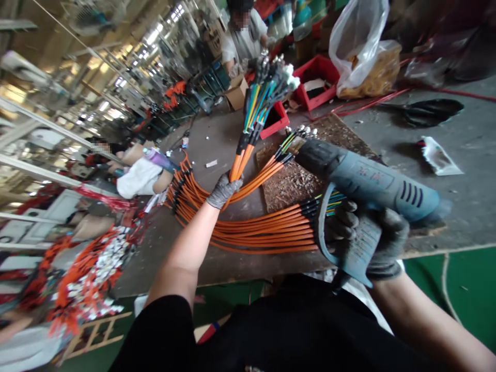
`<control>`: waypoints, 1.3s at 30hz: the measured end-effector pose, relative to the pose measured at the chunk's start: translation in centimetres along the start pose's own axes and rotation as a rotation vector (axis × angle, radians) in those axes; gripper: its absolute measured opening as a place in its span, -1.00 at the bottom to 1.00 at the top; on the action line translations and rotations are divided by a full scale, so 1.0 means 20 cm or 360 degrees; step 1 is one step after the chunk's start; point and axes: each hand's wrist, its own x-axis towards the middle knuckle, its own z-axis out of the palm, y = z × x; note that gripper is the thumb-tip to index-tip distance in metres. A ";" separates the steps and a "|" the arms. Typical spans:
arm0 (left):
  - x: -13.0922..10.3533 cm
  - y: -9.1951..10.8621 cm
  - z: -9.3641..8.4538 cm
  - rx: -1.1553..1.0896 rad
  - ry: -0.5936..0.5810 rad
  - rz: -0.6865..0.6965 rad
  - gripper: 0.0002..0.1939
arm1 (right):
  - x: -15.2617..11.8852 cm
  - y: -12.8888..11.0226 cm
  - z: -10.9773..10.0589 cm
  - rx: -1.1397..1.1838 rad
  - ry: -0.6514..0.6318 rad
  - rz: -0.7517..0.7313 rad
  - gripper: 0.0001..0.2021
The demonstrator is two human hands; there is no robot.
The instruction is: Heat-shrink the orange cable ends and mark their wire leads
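Note:
My gloved left hand (225,190) is closed around a bundle of orange cables (241,164), lifted above the table. Black sleeves, then blue, yellow and black wires with terminals and white connectors, fan out at the bundle's upper end. In my gloved right hand (387,237) is a blue-grey heat gun (360,178), gripped by its handle. Its nozzle points left, toward the wire ends of other orange cables (267,173). More orange cables (263,235) lie in a row along the table's near side, their right ends partly hidden behind the heat gun.
A worn brown board (284,188) lies on the grey table (418,134). Red bins (313,77), a clear plastic bag (360,51) and a torn white packet (439,155) sit beyond. A co-worker (246,36) is at the far side. Red-orange harnesses (85,274) hang at left.

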 end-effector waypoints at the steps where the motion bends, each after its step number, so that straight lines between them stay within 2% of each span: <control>1: -0.01 0.01 -0.03 -0.0072 0.0008 -0.0033 -0.67 | 0.04 0.03 0.02 0.0024 -0.0012 0.0023 -0.63; 5: -0.09 0.02 -0.09 -0.0195 0.0009 -0.0046 -0.63 | 0.19 0.12 0.09 0.0004 -0.0147 0.0114 -0.61; 10: -0.16 0.01 -0.14 -0.0220 -0.0083 0.0002 -0.63 | 0.25 0.15 0.17 -0.0068 -0.0274 0.0157 -0.62; 18: -0.17 0.01 -0.19 -0.0279 -0.0157 -0.0039 -0.62 | 0.28 0.12 0.23 -0.0086 -0.0215 0.0095 -0.61; 25: -0.16 0.02 -0.16 -0.0247 -0.0036 -0.0051 -0.66 | 0.23 0.14 0.27 -0.0175 -0.0326 0.0129 -0.64; 32: -0.16 0.09 -0.09 -0.0174 0.0017 -0.0096 -0.69 | 0.24 0.13 0.29 -0.0164 -0.0327 0.0123 -0.64; 39: -0.16 0.09 -0.07 -0.0276 0.0054 -0.0088 -0.68 | 0.21 0.16 0.27 -0.0200 -0.0384 0.0110 -0.64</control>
